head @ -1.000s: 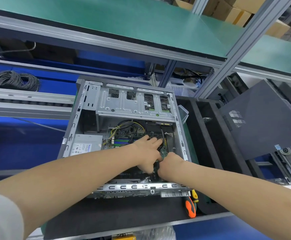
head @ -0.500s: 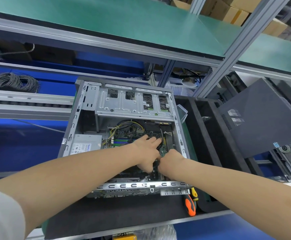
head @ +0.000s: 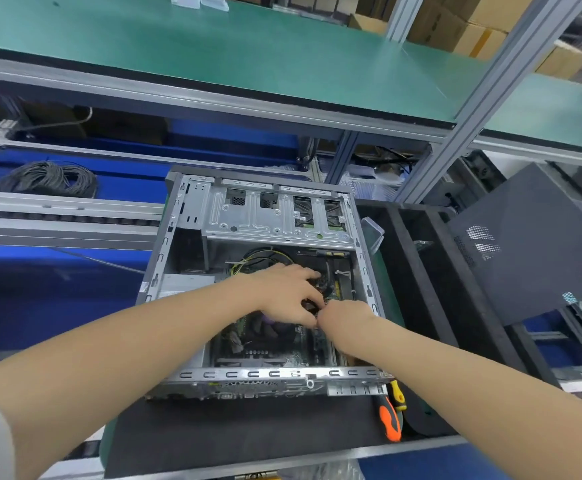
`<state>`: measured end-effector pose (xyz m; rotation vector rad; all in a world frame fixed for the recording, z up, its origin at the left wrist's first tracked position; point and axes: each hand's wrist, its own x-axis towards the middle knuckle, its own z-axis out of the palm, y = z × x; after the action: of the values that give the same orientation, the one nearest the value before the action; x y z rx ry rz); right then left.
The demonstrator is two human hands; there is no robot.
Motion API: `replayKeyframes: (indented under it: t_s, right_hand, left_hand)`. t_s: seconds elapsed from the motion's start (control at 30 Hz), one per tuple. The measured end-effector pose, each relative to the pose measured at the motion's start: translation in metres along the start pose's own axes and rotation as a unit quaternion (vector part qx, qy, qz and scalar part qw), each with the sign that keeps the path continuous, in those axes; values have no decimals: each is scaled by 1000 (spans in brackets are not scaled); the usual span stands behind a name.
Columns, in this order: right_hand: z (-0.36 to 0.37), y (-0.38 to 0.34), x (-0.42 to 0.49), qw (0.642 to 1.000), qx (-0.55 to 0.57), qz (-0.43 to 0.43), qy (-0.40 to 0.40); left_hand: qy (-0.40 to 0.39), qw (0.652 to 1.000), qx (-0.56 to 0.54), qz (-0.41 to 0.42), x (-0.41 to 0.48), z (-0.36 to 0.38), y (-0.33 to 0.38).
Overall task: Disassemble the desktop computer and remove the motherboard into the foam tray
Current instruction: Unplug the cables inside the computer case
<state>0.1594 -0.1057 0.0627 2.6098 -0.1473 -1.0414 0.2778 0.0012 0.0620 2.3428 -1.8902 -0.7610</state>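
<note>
The open desktop case (head: 192, 209) lies on its side on a black mat. Its motherboard (head: 265, 355) shows at the bottom, with yellow and black cables (head: 248, 259) above it. Both my hands are inside the case over the board. My left hand (head: 287, 292) reaches in from the left, fingers curled round a dark connector or cable end. My right hand (head: 345, 317) touches the left hand's fingertips, its fingers curled down out of sight. The black foam tray (head: 421, 271) stands right of the case.
A silver drive cage (head: 275, 216) spans the case's far end and a power supply (head: 185, 282) sits at its left. An orange-handled screwdriver (head: 390, 422) lies by the case's near right corner. The grey side panel (head: 532, 244) leans at the right. Coiled cable (head: 47, 178) lies far left.
My left hand's fingers have shifted slightly further into the case. My right hand stays pressed against them at the same spot.
</note>
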Motion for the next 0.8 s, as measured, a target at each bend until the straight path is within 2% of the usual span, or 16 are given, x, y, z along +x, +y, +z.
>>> replayKeyframes:
  t_s: [0.1, 0.17, 0.27, 0.33, 0.47, 0.6, 0.67, 0.8]
  right_hand:
    - [-17, 5, 2, 992, 120, 22, 36]
    - [-27, 11, 4, 978, 182, 49, 90]
    - [-32, 17, 10, 914, 329, 88, 220]
    - [-31, 14, 18, 877, 398, 76, 259]
    - [-20, 1, 42, 855, 485, 43, 177]
    - [-21, 1, 71, 801, 569, 116, 148]
    - [-27, 0, 81, 806, 566, 115, 132]
    - [-37, -1, 89, 856, 492, 116, 104]
  left_hand:
    - [26, 999, -14, -46, -11, -5, -14]
    - [40, 993, -55, -100, -18, -7, -22]
    - [30, 984, -96, -144, -23, -4, -28]
    - [-16, 982, -109, -150, -23, 1, -27]
    - [-125, 965, -121, -196, -26, 17, -19]
    - [-139, 958, -132, -214, -31, 24, -16]
    - [-131, 957, -124, -225, -30, 24, -16]
    - [-42, 942, -157, -293, -25, 24, -15]
